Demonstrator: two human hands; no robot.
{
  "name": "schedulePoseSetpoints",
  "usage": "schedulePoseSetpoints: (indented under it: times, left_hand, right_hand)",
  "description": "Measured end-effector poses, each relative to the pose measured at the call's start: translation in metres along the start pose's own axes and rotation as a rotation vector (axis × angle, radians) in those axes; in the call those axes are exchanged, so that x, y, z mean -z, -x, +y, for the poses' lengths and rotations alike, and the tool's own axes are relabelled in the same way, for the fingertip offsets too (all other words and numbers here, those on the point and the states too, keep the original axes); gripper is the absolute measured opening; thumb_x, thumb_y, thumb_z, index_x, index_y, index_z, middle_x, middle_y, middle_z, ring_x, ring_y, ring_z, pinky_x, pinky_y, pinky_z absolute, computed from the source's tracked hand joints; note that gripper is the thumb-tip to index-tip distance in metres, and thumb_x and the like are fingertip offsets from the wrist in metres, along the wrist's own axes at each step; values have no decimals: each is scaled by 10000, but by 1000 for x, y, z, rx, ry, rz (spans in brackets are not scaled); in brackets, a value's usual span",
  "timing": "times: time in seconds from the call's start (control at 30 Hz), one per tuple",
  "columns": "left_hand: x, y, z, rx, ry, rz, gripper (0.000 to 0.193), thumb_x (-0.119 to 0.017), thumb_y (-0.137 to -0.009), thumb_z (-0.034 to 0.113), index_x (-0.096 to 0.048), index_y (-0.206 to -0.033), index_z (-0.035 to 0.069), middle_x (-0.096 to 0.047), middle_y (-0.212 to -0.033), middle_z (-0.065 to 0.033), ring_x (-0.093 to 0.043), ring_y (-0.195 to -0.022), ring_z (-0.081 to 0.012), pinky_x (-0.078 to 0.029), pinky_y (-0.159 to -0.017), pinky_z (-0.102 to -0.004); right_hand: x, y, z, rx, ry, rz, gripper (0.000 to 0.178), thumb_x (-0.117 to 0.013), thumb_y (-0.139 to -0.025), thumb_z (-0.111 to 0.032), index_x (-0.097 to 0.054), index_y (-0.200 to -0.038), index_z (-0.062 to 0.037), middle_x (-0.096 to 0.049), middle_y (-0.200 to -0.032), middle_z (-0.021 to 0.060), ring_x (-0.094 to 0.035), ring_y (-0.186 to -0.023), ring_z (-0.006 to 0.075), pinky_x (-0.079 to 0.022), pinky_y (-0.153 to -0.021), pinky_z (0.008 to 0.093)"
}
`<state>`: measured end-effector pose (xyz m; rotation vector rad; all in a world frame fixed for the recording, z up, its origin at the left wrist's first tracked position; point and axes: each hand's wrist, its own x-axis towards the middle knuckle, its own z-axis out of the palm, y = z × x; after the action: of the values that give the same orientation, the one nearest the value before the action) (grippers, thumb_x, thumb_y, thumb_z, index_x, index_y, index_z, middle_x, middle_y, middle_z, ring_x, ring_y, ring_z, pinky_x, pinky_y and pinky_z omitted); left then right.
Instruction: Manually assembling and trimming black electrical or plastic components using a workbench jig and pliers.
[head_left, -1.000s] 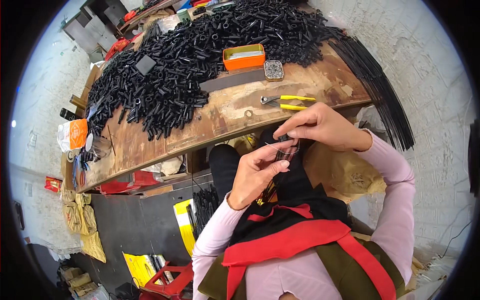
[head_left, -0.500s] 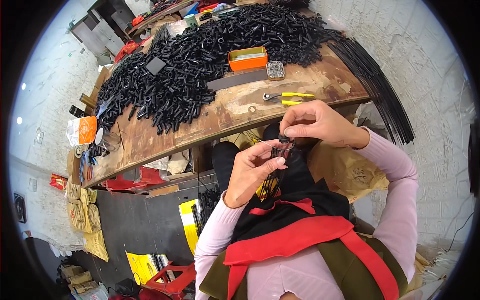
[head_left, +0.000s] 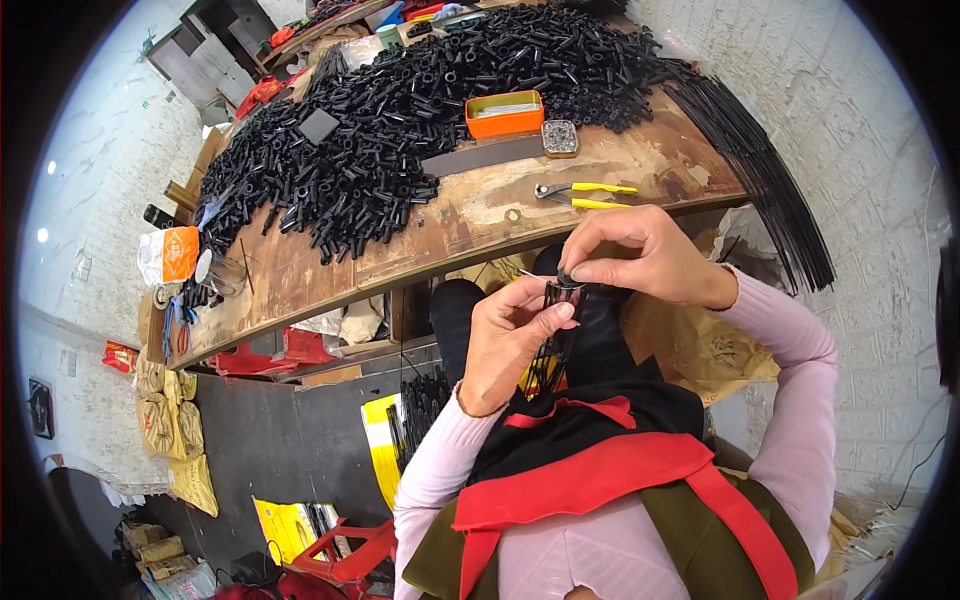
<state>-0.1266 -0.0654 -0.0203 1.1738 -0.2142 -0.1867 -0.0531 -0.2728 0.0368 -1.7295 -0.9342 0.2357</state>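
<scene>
L hand [head_left: 503,342] grips bundle of thin black rods [head_left: 553,350] over black-clad lap [head_left: 602,335]; R hand [head_left: 648,258] pinches small round black cap [head_left: 567,280] at its top. Cap cd slip if R pinch loosens; rods cd splay if L grip eases.

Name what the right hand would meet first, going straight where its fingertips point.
Likely the thin dark rods in the left hand, just beyond the small black piece the right hand pinches; depth unclear.

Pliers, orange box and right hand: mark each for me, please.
Yellow-handled pliers [head_left: 602,187], head view: the upper handle.
Orange box [head_left: 507,125], head view: its near wall.
Right hand [head_left: 650,258], head view: back of the hand.
</scene>
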Motion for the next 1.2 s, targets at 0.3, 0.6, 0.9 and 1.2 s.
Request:
schedulePoseSetpoints:
  times: [0.3, 0.6, 0.9, 1.2]
  left_hand:
    - [-17, -5, -11, -62, 8, 153, 204, -697, -897, 28, -630, -1088, 0, -682, -970, -49, -664, -825, -132, -546, -761, -275]
    - [-11, -13, -15, -1, -23, 125, 163, -699, -900, 21, -706, -1048, -48, -699, -932, -67, -652, -863, -106, -518, -805, -237]
    - [-5, -28, -21, 48, 93, -197, 120, -720, -873, 52, -713, -963, -26, -702, -897, -106, -678, -792, -182, -541, -762, -290]
    - [5, -33, -41, 53, 361, -185, 203, -747, -861, 84, -614, -984, -7, -701, -909, -114, -700, -819, -211, -574, -770, -326]
  right_hand:
    - [-11, -3, 2, 141, -3, 96, 178, -773, -784, -10, -665, -925, -13, -670, -951, 77, -632, -918, 180, -490, -823, 299]
    - [4, 16, 7, 110, 243, 212, 254, -831, -694, 13, -642, -858, -27, -679, -930, 94, -632, -900, 192, -494, -803, 307]
    - [16, 23, 28, 97, -355, 52, 201, -802, -726, 56, -696, -879, -20, -694, -984, 96, -649, -933, 175, -516, -840, 296]
    - [-8, 14, 42, 147, -577, 62, 257, -827, -665, 73, -695, -868, -14, -716, -958, 141, -644, -956, 248, -514, -870, 363]
